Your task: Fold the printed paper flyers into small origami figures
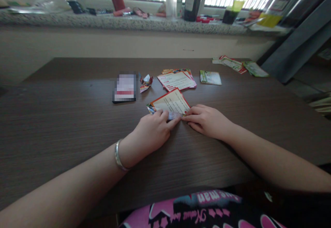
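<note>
A printed paper sheet [169,103] with a red border lies turned at an angle on the table in front of me. Its near edge is folded over, showing a bluish-white strip of the other side. My left hand [154,131] is closed on that folded edge, index finger stretched along it to the right corner. Fingertips of my right hand [207,119] hold the sheet's right corner, close to the left index finger. Just beyond, a stack of similar printed sheets [178,79] sits on the table, partly overlapped by the sheet I hold.
On the dark wooden table [77,128] lie a phone-like device [125,88] with a blurred screen, a small folded paper piece [146,83], a green-white card pile [210,77] and paper strips [232,64]. Bottles and clutter line the granite windowsill [155,23] behind.
</note>
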`<state>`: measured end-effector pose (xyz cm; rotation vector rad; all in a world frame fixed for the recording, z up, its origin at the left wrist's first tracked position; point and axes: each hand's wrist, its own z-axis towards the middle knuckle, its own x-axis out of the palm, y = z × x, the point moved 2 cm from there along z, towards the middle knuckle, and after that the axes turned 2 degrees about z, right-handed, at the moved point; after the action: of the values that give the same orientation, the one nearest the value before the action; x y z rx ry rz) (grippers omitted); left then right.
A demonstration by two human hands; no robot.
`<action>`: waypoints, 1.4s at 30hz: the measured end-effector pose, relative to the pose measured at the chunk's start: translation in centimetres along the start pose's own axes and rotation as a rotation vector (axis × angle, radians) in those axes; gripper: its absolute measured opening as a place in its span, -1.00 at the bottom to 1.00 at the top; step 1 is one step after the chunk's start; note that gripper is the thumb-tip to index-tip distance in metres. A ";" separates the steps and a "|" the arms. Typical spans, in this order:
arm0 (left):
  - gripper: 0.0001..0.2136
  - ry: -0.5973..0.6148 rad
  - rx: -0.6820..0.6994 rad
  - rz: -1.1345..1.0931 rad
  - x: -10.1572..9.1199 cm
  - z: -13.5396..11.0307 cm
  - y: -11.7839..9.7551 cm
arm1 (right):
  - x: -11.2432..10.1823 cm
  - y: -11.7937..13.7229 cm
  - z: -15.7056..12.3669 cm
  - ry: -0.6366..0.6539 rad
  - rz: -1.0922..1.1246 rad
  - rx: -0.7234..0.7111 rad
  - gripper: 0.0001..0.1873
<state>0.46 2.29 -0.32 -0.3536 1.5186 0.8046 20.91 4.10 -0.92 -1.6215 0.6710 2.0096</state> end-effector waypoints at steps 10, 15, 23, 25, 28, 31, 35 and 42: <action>-0.55 -0.007 0.004 -0.004 0.0 -0.1 0.0 | -0.1 0.2 0.1 0.020 -0.041 0.011 -0.69; -0.55 -0.013 0.011 -0.014 0.0 0.0 0.0 | -0.4 0.7 0.3 0.044 -0.068 0.059 -0.71; -0.55 -0.007 0.008 -0.020 0.2 0.0 0.1 | -1.7 0.6 0.1 0.112 -0.076 0.204 -0.71; -0.55 -0.002 0.007 -0.019 0.1 0.0 0.1 | -2.0 0.4 0.0 0.132 -0.070 0.233 -0.71; -0.56 -0.004 0.013 -0.017 0.0 0.0 0.1 | -2.4 0.1 -0.2 0.161 -0.070 0.262 -0.73; -0.57 -0.020 0.029 -0.012 0.0 -0.1 0.2 | -2.6 -0.3 -0.4 0.176 -0.074 0.273 -0.75; -0.56 -0.031 0.039 -0.012 0.1 -0.2 0.3 | -2.7 -0.9 -0.6 0.188 -0.073 0.275 -0.78; -0.56 -0.032 0.039 -0.028 0.2 -0.3 0.5 | -2.8 -1.6 -1.0 0.218 -0.067 0.271 -0.79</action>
<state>-0.14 2.49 -0.45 -0.3310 1.4944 0.7543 23.16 4.57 1.50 -1.6849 0.9122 1.6278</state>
